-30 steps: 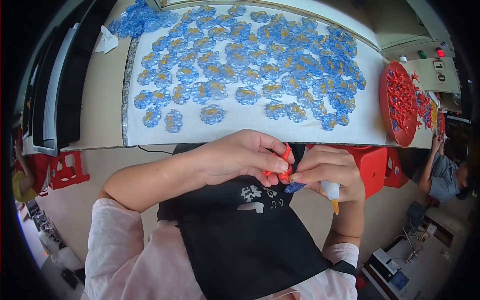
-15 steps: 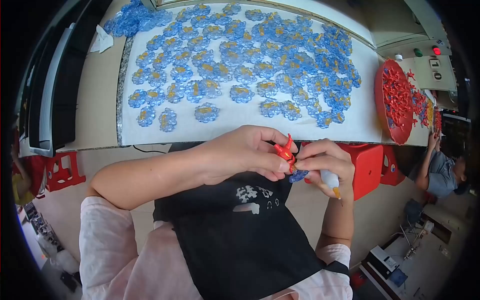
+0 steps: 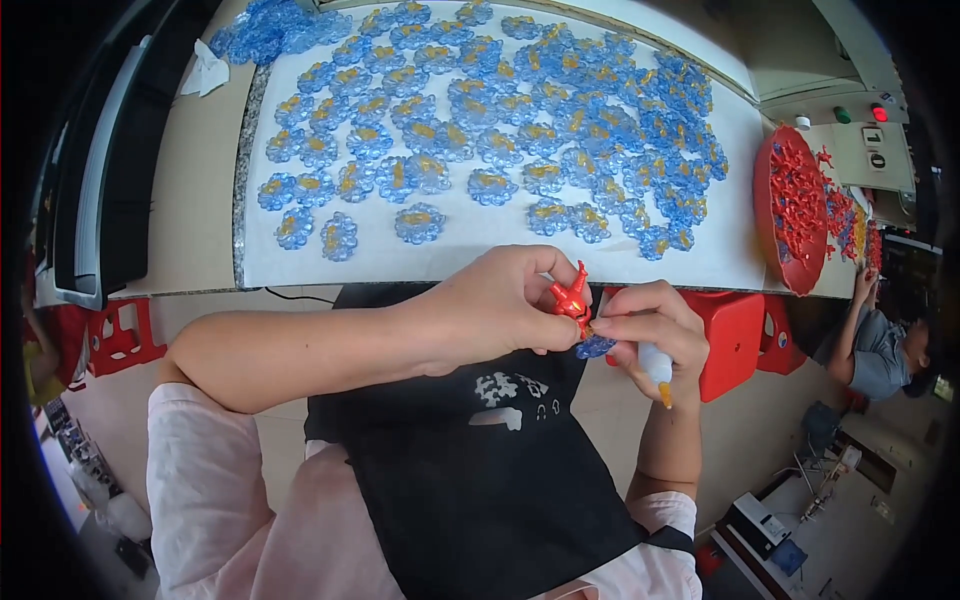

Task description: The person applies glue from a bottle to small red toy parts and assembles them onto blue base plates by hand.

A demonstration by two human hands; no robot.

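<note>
I note one red bowl (image 3: pixel 778 235), far right, heaped with red figures. Left hand (image 3: pixel 490 310) pinches one red figure (image 3: pixel 572 295); right hand (image 3: pixel 655 325) grips a blue flower piece (image 3: pixel 595 347) and glue bottle (image 3: pixel 657 367).

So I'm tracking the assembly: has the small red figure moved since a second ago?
Cannot tell. The red figure sits pinched in the left hand just below the table edge, as before; any small shift could be head motion.

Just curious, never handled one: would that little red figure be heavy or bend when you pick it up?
Probably light: the left hand pinches the red figure with fingertips alone. Likely stiff, since its thin points stand straight. It may snap if squeezed.
</note>
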